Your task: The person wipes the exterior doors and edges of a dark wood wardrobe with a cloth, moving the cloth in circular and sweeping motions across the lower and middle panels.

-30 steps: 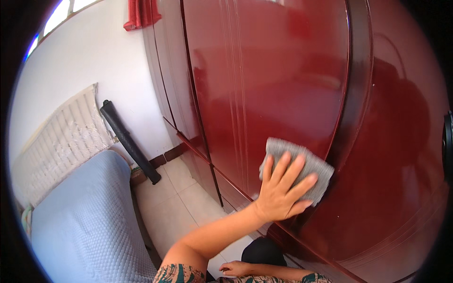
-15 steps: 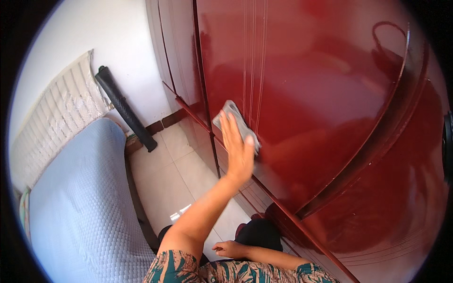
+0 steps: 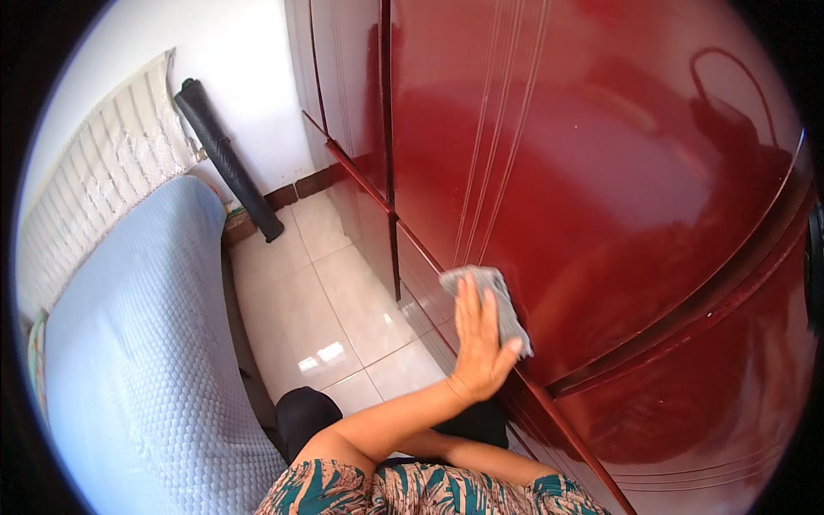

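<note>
My left hand (image 3: 482, 348) presses a grey cloth (image 3: 515, 330) against the glossy dark red wardrobe door (image 3: 601, 215), close to the door's lower edge. The fingers lie nearly flat over the cloth, with the thumb apart on the right. Part of the cloth sticks out past the fingertips and beside the thumb. My right forearm (image 3: 493, 462) lies across the front of my body. The fingers of my right hand are hidden behind my left forearm.
On the left stands a bed with a light blue quilted cover (image 3: 146, 343) and a plastic-wrapped headboard (image 3: 112, 154). A long black roll (image 3: 227, 159) leans against the white wall (image 3: 236, 51). Pale tiles (image 3: 292, 318) cover the floor between bed and wardrobe. A curved dark groove (image 3: 687, 330) crosses the doors.
My left hand and the cloth have moved down and to the right along the door. My right hand has gone behind my left forearm. The view has shifted slightly.
</note>
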{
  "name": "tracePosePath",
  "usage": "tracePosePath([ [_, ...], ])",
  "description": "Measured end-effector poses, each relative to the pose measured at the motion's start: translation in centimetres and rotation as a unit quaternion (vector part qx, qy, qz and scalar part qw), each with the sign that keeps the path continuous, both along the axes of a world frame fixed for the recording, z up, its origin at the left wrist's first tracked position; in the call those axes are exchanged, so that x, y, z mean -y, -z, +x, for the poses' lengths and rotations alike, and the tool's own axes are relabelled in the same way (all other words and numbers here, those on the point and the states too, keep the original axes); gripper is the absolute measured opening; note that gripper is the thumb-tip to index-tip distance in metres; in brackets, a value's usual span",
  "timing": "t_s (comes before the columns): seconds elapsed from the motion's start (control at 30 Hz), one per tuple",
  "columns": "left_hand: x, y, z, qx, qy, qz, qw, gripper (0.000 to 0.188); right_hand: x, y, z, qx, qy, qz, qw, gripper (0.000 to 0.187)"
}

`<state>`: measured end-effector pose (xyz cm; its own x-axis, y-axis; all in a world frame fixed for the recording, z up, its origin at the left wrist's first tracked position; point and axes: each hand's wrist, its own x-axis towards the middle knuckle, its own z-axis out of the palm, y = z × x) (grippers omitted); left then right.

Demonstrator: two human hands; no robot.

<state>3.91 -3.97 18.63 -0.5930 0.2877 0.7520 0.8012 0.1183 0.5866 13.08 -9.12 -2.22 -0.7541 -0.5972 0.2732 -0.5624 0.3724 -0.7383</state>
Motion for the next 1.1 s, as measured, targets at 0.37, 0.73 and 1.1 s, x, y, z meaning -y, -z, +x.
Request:
tracePosePath([
  [0.37, 1.8, 2.1, -9.9, 0.212, -0.135, 0.098, 0.963, 0.064, -0.1, -5.1, -0.1, 0.361, -0.045, 0.037, 0.931, 0.038],
  [0.73, 2.7, 3.3, -13.6, 0.394, -0.066, 0.164, 0.902, 0.066, -0.3, -4.7, -0.3, 0.340, -0.013, 0.022, 0.940, 0.038],
  [1.1, -1.1, 2.8, 3.3, 0.481, -0.016, 0.098, 0.871, 0.077, -0.7, -5.2, 1.2, 0.283, 0.002, -0.100, 0.954, 0.042],
])
